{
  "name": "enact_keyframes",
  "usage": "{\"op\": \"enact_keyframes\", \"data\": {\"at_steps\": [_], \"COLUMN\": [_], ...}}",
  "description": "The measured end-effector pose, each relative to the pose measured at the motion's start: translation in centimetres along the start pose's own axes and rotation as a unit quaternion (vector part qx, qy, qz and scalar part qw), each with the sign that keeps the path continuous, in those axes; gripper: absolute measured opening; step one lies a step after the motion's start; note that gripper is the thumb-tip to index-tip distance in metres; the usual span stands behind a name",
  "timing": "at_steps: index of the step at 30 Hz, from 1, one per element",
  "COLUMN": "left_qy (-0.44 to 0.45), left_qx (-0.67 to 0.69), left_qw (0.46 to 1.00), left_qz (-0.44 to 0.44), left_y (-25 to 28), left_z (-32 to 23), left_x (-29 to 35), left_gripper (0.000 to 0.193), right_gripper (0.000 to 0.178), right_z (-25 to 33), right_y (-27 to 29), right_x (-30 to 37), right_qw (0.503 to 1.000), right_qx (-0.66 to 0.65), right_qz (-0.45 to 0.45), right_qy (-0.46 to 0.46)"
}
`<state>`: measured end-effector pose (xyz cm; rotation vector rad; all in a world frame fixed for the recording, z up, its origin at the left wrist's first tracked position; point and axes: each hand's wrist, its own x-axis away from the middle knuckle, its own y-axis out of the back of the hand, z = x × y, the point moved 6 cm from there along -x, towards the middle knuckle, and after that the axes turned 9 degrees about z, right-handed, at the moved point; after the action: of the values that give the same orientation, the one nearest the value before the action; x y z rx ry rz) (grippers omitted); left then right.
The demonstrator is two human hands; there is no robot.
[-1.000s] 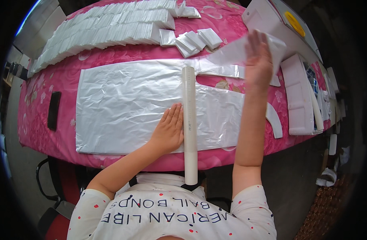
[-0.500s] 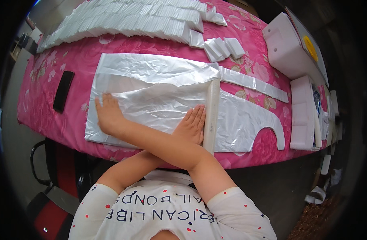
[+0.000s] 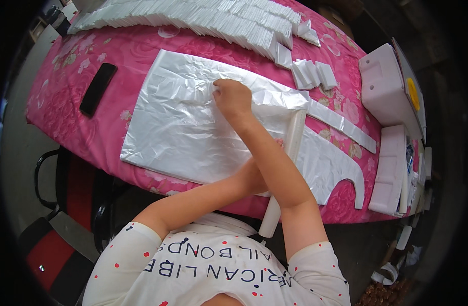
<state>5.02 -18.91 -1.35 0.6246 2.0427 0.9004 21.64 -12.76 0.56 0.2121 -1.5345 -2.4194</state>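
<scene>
A shiny, whitish plastic apron (image 3: pixel 178 127) lies spread on the table, its curved neck part and a narrow strap (image 3: pixel 341 122) pointing right. Across it lies a white tube (image 3: pixel 294 135), slanting, its near end jutting past the table edge. My forearms cross, the right above the left. My right hand (image 3: pixel 233 98) is closed, fingers curled, over the apron's upper middle; what they hold, if anything, is hidden. My left hand (image 3: pixel 253 174) is beside the tube, mostly covered by my right forearm. Only a fingertip or so shows, so its grip cannot be seen.
Long rows of folded white plastic packets (image 3: pixel 213 18) fill the far side, with several loose ones (image 3: pixel 313 75) nearby. A black phone-like slab (image 3: pixel 98 89) lies left. White foam boxes (image 3: pixel 389 81) stand right. A pink floral cloth (image 3: pixel 65 102) covers the table; red-black chairs (image 3: pixel 81 178) stand below.
My right hand has moved from the apron's left part up and right, its spread fingers now curled. The tube has slid toward me. The film's open fold looks smoothed over. The view has turned slightly.
</scene>
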Motion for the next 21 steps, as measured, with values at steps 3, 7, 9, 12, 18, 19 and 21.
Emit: {"op": "enact_keyframes", "data": {"at_steps": [3,7,9,12,18,19,21], "left_qy": [0.024,0.094,0.105,0.115,0.177,0.216,0.294], "left_qx": [0.039,-0.050,-0.035,0.040,0.336,0.388,0.510], "left_qw": [0.996,0.986,0.985,0.987,0.915,0.888,0.807], "left_qz": [0.075,0.132,0.133,0.108,0.137,0.119,0.050], "left_y": [-1.2,-1.2,-1.0,-0.1,3.9,4.3,3.9], "left_z": [0.9,0.9,0.9,1.1,4.7,5.6,7.2], "left_x": [0.2,0.0,0.1,0.0,-3.3,-4.5,-6.6], "left_gripper": [0.056,0.056,0.056,0.056,0.057,0.055,0.054], "right_gripper": [0.021,0.011,0.016,0.011,0.017,0.019,0.026], "right_z": [0.2,-7.4,-11.9,-19.9,-39.5,-41.0,-41.9], "right_y": [5.1,11.6,14.6,16.5,15.6,15.1,14.6], "right_x": [1.9,5.2,8.1,12.7,24.5,25.8,27.7], "right_qw": [0.968,0.770,0.683,0.564,0.448,0.446,0.438], "right_qx": [-0.114,-0.592,-0.678,-0.791,-0.809,-0.786,-0.718], "right_qz": [-0.208,-0.235,-0.270,-0.226,-0.379,-0.420,-0.492], "right_qy": [0.084,0.039,0.030,0.069,-0.031,-0.088,-0.226]}}
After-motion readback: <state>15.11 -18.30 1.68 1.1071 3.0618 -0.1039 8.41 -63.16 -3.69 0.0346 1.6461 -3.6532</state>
